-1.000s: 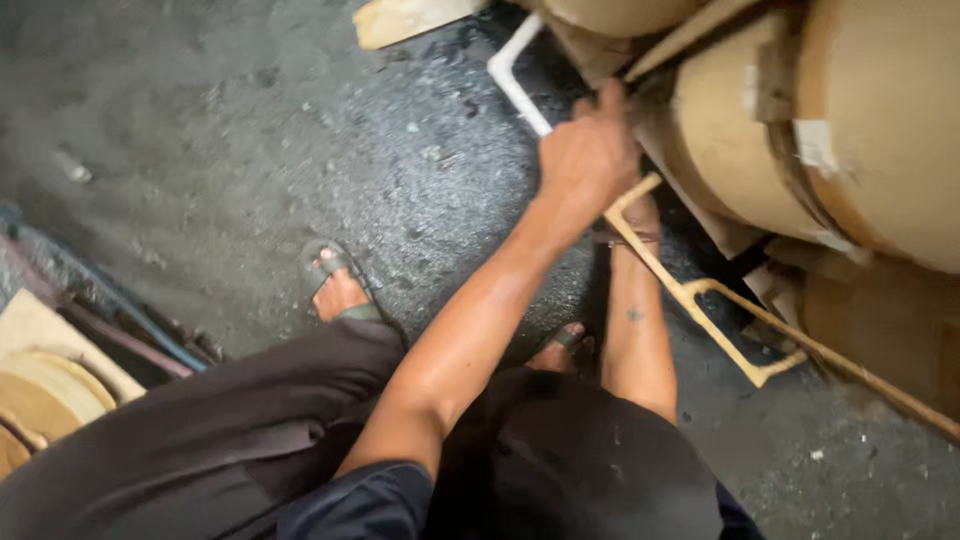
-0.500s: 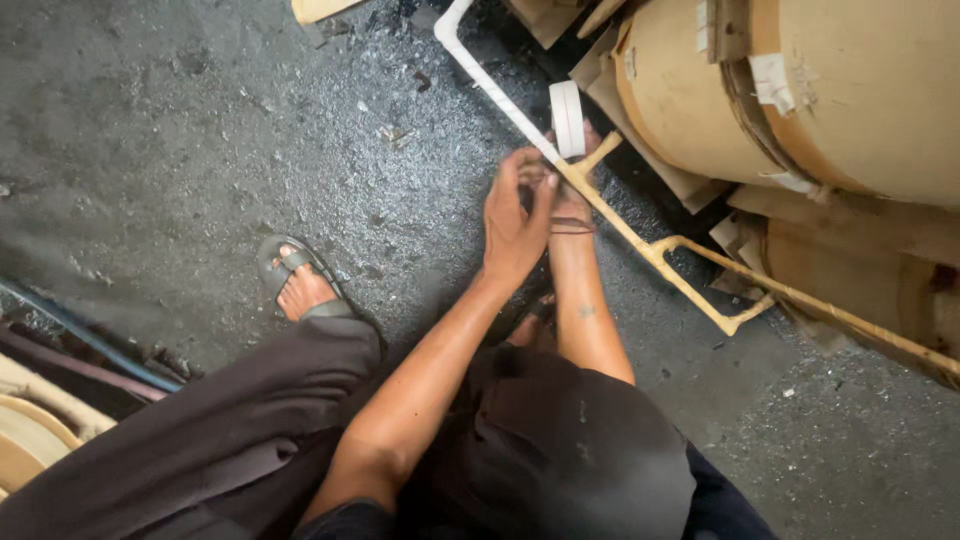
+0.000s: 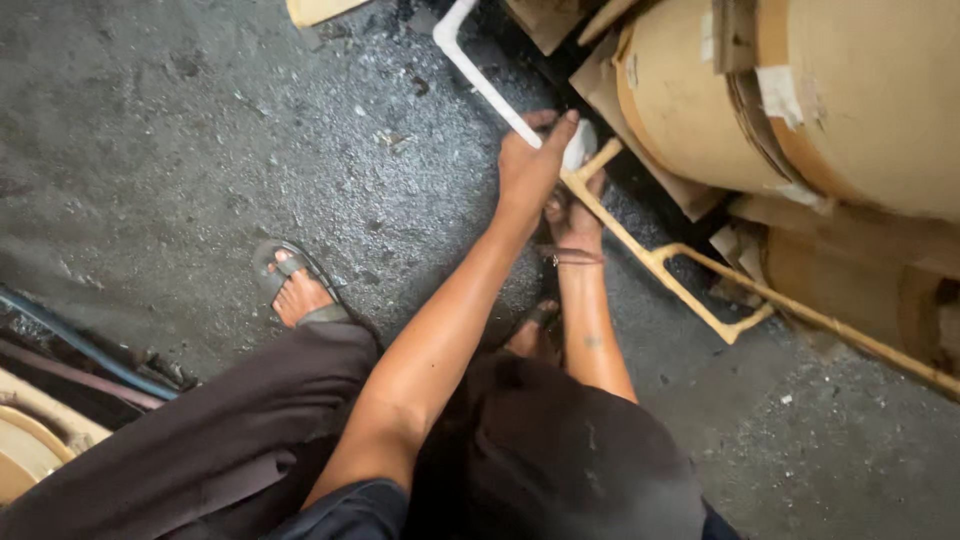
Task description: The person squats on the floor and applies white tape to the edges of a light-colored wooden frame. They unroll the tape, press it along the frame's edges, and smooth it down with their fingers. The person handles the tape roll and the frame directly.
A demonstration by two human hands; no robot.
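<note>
Tape roll (image 3: pixel 580 146) under left hand (image 3: pixel 528 170) grip

We crouch over a dark, gritty concrete floor (image 3: pixel 180 150), mottled grey and speckled with small pale chips. On it lies a long bent frame (image 3: pixel 655 258), white at its far end and tan nearer us, with a loop-shaped bend. Large brown paper rolls (image 3: pixel 850 100) rest on the floor along the right. Our sandalled foot (image 3: pixel 297 290) stands flat on it at left, and dark hoses (image 3: pixel 70 350) run along the left edge.
</note>
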